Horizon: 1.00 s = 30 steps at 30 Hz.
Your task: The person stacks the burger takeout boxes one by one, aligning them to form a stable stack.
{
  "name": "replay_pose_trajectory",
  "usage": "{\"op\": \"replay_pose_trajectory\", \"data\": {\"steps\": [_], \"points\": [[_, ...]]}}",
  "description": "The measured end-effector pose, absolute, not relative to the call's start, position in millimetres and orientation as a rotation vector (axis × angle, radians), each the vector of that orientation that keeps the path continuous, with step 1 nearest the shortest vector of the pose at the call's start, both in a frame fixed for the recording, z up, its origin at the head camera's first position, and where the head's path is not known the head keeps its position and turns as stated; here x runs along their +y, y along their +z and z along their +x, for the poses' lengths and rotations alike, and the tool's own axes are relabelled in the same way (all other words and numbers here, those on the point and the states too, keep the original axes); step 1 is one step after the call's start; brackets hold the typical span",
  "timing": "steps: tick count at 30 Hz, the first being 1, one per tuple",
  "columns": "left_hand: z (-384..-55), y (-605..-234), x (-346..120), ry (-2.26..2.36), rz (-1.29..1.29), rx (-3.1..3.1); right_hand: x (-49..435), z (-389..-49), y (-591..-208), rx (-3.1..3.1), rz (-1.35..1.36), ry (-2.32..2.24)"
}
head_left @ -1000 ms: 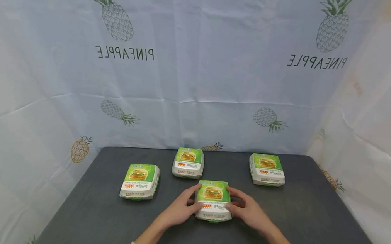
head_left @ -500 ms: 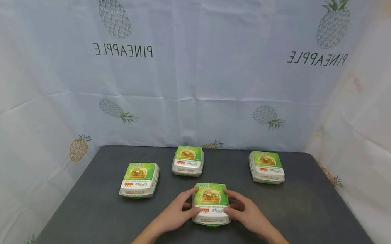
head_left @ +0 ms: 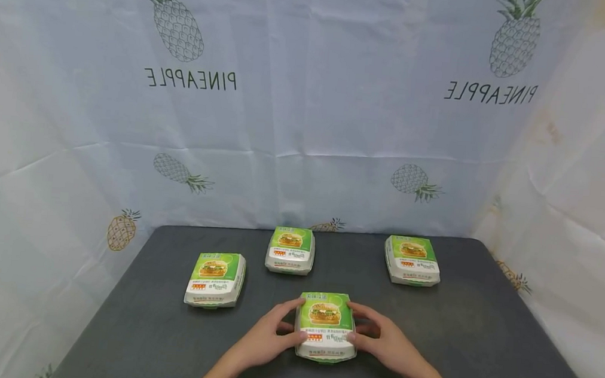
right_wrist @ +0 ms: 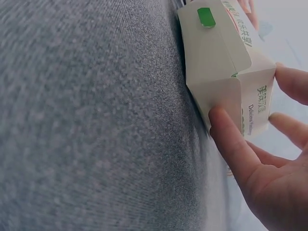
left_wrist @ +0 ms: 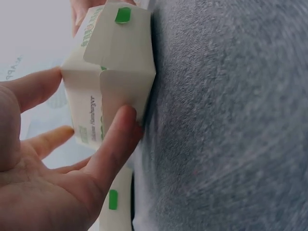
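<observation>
In the head view a green and white hamburger box (head_left: 325, 327) with a burger picture sits at the near middle of the dark tabletop. My left hand (head_left: 270, 336) grips its left side, with the thumb at the near corner and fingers along the wall. On the other side my right hand (head_left: 386, 345) holds it the same way. Both wrist views show fingertips against the side walls of the hamburger box (left_wrist: 103, 72), its lid closed by a green tab. The box looks level, its base at or very near the grey cloth surface (right_wrist: 96, 120).
Three more hamburger boxes stand farther back: one at left (head_left: 215, 280), one in the back middle (head_left: 290, 250) and one at back right (head_left: 412, 260). A pineapple-print curtain (head_left: 331, 107) encloses the table (head_left: 484, 337) at the back and sides.
Both hands have drawn the gripped hamburger box toward me and slightly left, away from the box in the back middle. The other three boxes stay in place.
</observation>
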<state>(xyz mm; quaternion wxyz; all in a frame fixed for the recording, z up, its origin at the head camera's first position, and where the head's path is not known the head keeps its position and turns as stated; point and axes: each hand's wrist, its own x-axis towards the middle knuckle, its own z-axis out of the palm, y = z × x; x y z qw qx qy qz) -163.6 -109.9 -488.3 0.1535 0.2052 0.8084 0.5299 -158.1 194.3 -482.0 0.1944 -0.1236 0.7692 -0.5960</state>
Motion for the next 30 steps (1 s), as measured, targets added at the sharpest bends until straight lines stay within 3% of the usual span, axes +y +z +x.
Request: {"op": "replay_pose_trajectory", "data": {"steps": [30], "points": [[-177.6, -502.0, -102.3, 1.521, 0.627, 2.259, 194.7, -154.6, -476.7, 2.248, -0.423, -1.596]]}}
